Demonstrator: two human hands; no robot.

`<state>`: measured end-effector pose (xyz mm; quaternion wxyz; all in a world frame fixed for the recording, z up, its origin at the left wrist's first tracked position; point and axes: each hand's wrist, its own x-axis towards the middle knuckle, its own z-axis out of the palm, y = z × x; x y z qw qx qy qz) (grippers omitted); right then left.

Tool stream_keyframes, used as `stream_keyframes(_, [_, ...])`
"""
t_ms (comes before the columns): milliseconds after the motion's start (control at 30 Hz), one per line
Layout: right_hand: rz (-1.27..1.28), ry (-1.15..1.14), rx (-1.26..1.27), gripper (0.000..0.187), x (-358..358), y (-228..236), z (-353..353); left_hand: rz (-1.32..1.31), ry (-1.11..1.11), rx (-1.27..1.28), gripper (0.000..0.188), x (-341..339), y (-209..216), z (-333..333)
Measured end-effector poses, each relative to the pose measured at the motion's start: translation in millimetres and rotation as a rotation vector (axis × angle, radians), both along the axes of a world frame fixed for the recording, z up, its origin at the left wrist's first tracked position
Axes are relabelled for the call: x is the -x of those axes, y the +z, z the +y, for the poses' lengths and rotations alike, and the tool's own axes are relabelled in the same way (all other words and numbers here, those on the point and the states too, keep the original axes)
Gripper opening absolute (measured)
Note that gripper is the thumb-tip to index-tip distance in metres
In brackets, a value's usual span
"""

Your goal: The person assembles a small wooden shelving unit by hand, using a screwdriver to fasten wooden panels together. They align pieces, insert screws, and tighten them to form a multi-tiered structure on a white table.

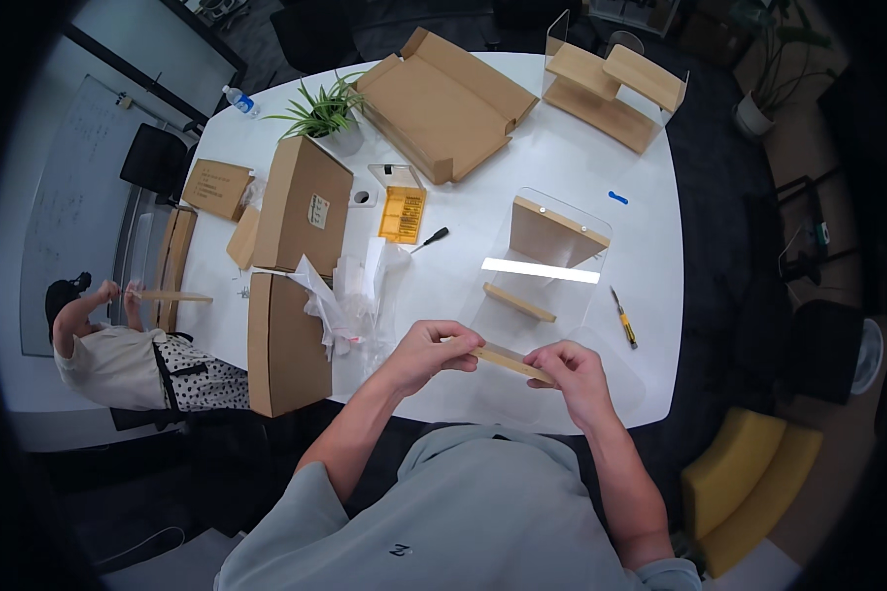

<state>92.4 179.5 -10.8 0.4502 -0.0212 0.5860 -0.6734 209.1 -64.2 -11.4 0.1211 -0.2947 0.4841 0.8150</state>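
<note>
Near the front of the white table I hold a narrow light-wood board [511, 363] by its two ends. My left hand [432, 357] pinches its left end, and my right hand [570, 374] pinches the right end. Just beyond my hands lies a clear acrylic panel [569, 295] with a bright reflected strip across it. A wider wooden board [554, 234] stands at its far end, and a smaller wooden board [518, 302] lies nearer to me. Whether the held board touches the panel cannot be made out.
To the right lies a yellow screwdriver [624, 317]; a black screwdriver [431, 239] lies by an orange case [401, 214]. Cardboard boxes [291, 335] and plastic wrap [350, 305] fill the left. A wood-and-acrylic shelf [601, 108] stands far right. Another person [128, 345] holds a board at left.
</note>
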Motion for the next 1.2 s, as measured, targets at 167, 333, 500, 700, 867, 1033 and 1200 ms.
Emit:
stream_keyframes(167, [0.042, 0.044, -0.048, 0.019, 3, 3, 1, -0.010, 0.029, -0.015, 0.029, -1, -4, 2])
stream_keyframes(333, [-0.015, 0.017, -0.014, 0.018, 4, 5, 0, -0.006, 0.028, -0.038, 0.028, 1, 0, -1])
stream_keyframes(500, [0.003, 0.012, -0.013, 0.017, 4, 5, -1, -0.020, 0.017, -0.048, 0.028, 2, 2, -2])
stream_keyframes(700, [0.002, 0.016, -0.024, 0.016, 3, 5, -1, -0.020, 0.020, -0.062, 0.027, 2, 3, -3])
stream_keyframes(867, [-0.043, 0.005, -0.018, 0.016, 3, 6, 1, -0.024, 0.038, -0.070, 0.021, 6, 4, -2])
stream_keyframes(1033, [0.058, 0.141, 0.013, 0.026, 21, 0, 10, -0.006, 0.066, -0.063, 0.014, 3, 0, -3])
stream_keyframes(1200, [0.143, -0.011, -0.261, 0.035, 117, -70, 38, 0.022, 0.108, -0.089, 0.011, 2, -6, -2])
